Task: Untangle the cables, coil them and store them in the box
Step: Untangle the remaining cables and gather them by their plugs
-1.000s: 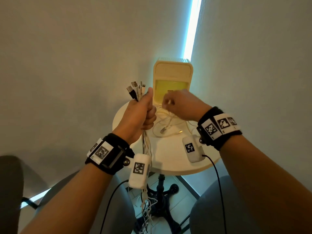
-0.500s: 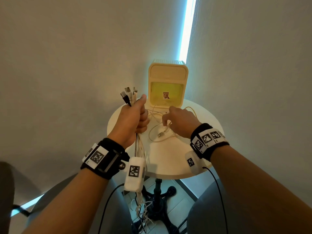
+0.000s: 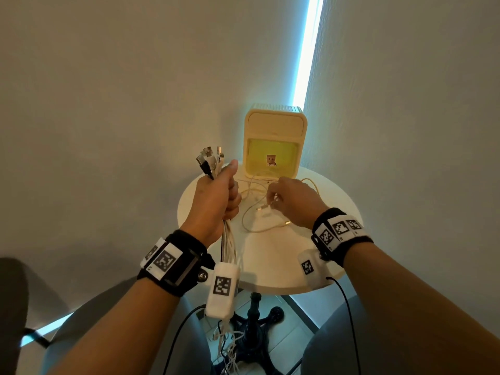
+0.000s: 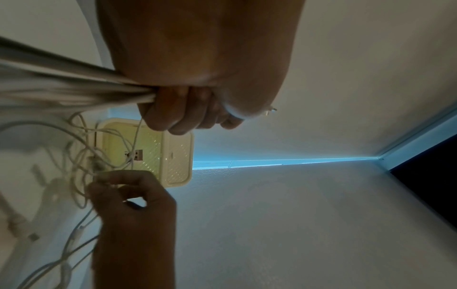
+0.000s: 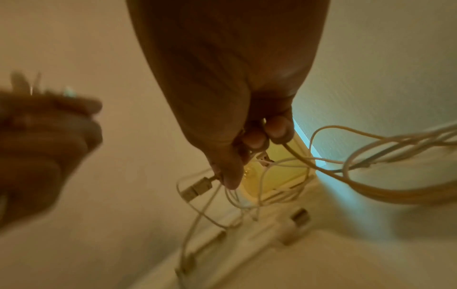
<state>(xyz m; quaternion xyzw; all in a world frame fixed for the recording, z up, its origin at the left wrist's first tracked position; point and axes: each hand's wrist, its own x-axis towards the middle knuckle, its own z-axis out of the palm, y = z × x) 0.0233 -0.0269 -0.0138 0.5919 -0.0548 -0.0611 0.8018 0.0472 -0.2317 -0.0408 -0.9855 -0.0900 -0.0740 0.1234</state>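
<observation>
At centre left of the head view we see the left hand [image 3: 216,201] fisted round a bundle of cables [image 3: 228,244], plugs fanned above the thumb, the rest hanging past the round white table [image 3: 338,201] toward the floor. Right of it, loose cables [image 3: 251,212] lie tangled on the tabletop. The right hand [image 3: 295,204] pinches one loose cable's plug end. Behind, at upper centre, the cream box [image 3: 276,125] stands open.
</observation>
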